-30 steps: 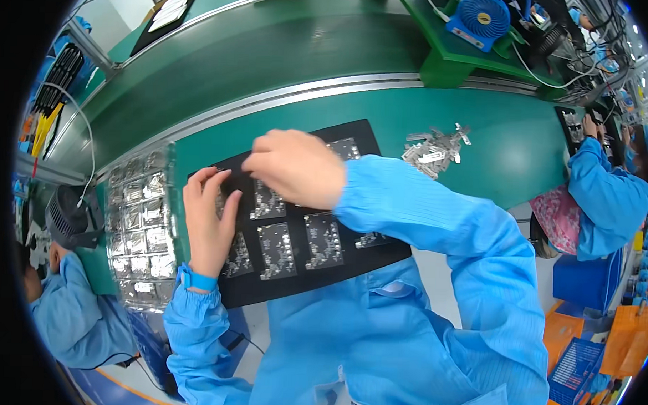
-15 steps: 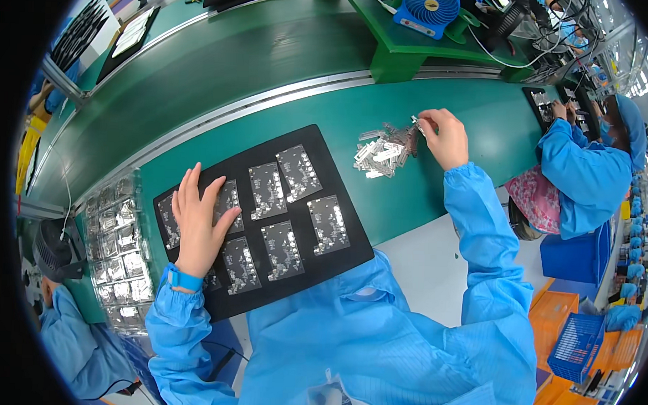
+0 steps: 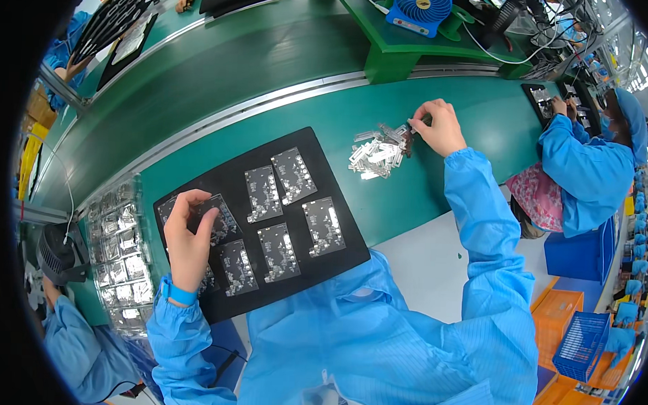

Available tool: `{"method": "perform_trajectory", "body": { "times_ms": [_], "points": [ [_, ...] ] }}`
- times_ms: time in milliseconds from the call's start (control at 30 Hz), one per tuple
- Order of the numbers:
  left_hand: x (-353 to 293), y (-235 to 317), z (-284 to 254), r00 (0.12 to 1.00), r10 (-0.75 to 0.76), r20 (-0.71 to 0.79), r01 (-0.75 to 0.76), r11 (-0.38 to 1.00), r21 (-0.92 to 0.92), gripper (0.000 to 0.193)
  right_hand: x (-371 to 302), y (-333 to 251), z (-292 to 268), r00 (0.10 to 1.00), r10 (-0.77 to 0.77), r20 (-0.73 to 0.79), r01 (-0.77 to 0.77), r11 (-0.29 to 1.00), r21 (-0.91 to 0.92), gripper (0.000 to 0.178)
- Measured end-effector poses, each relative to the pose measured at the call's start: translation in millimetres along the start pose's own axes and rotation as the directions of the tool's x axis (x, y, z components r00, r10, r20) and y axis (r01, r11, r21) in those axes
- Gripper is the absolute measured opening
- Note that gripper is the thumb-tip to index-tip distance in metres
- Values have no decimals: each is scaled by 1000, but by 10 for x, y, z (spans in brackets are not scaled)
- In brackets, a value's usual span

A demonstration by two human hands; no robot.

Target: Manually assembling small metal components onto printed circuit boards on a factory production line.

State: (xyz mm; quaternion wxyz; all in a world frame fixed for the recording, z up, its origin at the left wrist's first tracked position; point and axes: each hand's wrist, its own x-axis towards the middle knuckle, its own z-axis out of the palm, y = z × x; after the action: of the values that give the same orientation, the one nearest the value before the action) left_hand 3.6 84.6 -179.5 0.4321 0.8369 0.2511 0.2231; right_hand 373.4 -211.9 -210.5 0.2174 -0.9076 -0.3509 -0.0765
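Observation:
On a black mat (image 3: 329,253) lie several dark printed circuit boards (image 3: 265,193) with silver components. My left hand (image 3: 189,244) is over the mat's left part, its thumb and index finger closed at the edge of one circuit board (image 3: 225,220), which lies askew; the other fingers are curled. Right of the mat is a loose pile of small clear and silvery strips (image 3: 378,156). My right hand (image 3: 441,129) is at the pile's right upper edge, thumb and fingertips pinched together. Whatever lies between those fingertips is too small to make out.
A clear compartment tray (image 3: 122,256) of silvery parts stands left of the mat. A metal rail (image 3: 270,101) runs behind the green bench. On a raised green shelf sits a blue fan (image 3: 422,12). A co-worker (image 3: 589,165) sits at the right; another person's sleeve (image 3: 91,344) shows lower left.
My left hand has gone from spread fingers to a curled grip, and the circuit board by it has turned askew. My right hand has shifted slightly left, its fingertips still pinched.

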Motion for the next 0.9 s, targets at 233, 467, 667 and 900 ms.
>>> {"method": "perform_trajectory", "body": {
  "times_ms": [233,467,667,900],
  "points": [
    [-52,66,13,998,-57,-13,53,971,-234,22,50,96,-149,967,132,217,-223,851,476,15],
    [-79,46,-33,995,-85,57,95,970,-225,22,32,-43,-109,982,190,8,-181,916,359,13],
    [-108,116,-45,999,-26,43,31,992,-122,26,164,-52,180,988,153,9,-152,972,182,15],
    [-170,89,-47,992,-118,-37,107,967,-230,19,361,-94,97,961,145,234,-187,968,168,19]
  ]
}}
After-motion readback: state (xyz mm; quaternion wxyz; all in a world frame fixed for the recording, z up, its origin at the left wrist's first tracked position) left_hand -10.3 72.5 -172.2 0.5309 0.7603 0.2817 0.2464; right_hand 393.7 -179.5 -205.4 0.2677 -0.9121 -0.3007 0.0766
